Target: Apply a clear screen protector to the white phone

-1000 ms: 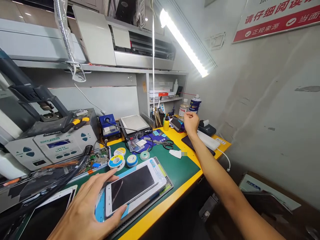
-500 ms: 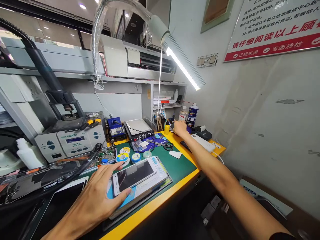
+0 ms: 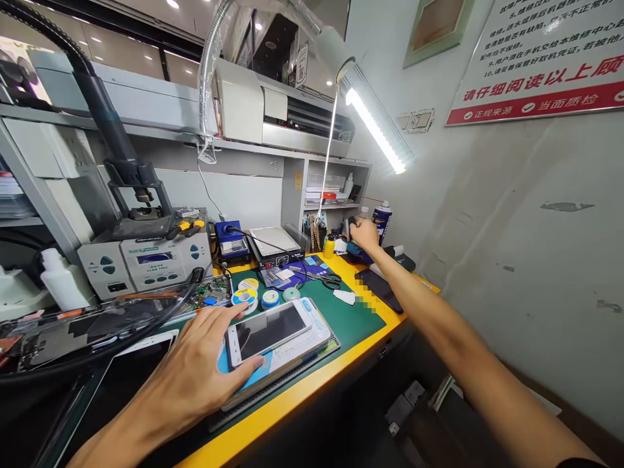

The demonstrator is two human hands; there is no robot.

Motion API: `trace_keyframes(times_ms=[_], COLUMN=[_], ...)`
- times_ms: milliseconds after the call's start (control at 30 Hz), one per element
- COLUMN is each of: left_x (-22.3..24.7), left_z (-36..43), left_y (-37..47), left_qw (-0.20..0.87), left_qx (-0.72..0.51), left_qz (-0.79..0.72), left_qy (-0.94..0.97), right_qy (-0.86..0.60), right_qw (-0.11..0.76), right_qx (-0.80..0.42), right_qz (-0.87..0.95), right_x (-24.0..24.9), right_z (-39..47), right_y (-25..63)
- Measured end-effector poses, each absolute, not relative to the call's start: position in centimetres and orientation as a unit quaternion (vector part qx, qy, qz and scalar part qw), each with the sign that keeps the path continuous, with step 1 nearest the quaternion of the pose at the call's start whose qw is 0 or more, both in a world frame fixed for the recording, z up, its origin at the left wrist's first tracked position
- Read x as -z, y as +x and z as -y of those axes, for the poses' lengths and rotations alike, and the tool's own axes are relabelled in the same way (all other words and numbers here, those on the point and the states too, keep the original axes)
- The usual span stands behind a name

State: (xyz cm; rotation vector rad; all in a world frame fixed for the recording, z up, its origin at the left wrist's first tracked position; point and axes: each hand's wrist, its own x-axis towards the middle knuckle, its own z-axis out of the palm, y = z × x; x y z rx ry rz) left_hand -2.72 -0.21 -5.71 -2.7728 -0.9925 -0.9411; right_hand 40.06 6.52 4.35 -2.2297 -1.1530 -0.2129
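The right hand [image 3: 365, 234] has changed most: half a second ago it was down among the clutter right of centre, and now it is lifted a little, its fingers closed on what looks like a small dark object [image 3: 350, 224], too small to identify. It is near the spray can [image 3: 383, 220] and the yellow bottle [image 3: 329, 247]. Below that forearm, more of a dark flat slab [image 3: 384, 290] shows on the yellow-edged surface [image 3: 287, 398] than before.

The left hand [image 3: 207, 354] has kept its place at lower centre-left, fingers spread, thumb at the near edge of the white phone [image 3: 270, 330]; whether it presses on it I cannot tell. The phone lies screen up at lower centre, on a blue-and-white box [image 3: 319, 331], as it did a second ago.

So the right hand seems past reaching and into holding, while the phone itself appears unaltered, with the left hand marking its spot
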Motion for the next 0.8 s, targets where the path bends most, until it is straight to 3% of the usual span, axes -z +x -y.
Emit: trace_keyframes(times_ms=[133, 267, 367, 467, 667, 800], left_x=[5.9, 5.0, 3.2, 1.2, 0.5, 1.8], left_z=[0.1, 0.8, 1.5, 1.5, 0.0, -0.1], left_y=[-2.9, -3.1, -3.1, -3.0, -3.6, -3.8], left_qw=[0.020, -0.035, -0.106, -0.115, -0.084, 0.006], left_qx=[0.301, 0.282, 0.297, 0.325, 0.353, 0.384], left_qz=[0.313, 0.323, 0.346, 0.377, 0.386, 0.316], left_qy=[-0.901, -0.903, -0.884, -0.860, -0.848, -0.867], right_qy=[-0.796, -0.721, -0.659, -0.577, -0.576, -0.569], right_qw=[0.431, 0.490, 0.448, 0.323, 0.266, 0.252], right_qx=[0.070, -0.048, -0.187, -0.335, -0.421, -0.431], right_qz=[0.418, 0.488, 0.575, 0.671, 0.648, 0.653], right_x=[-6.8, -6.5, -5.3, -4.0, -1.3, -0.9], right_z=[-4.3, -2.6, -1.6, -1.3, -1.4, -0.4], right_y=[39.5, 35.5, 31.2, 27.7, 24.9, 24.5])
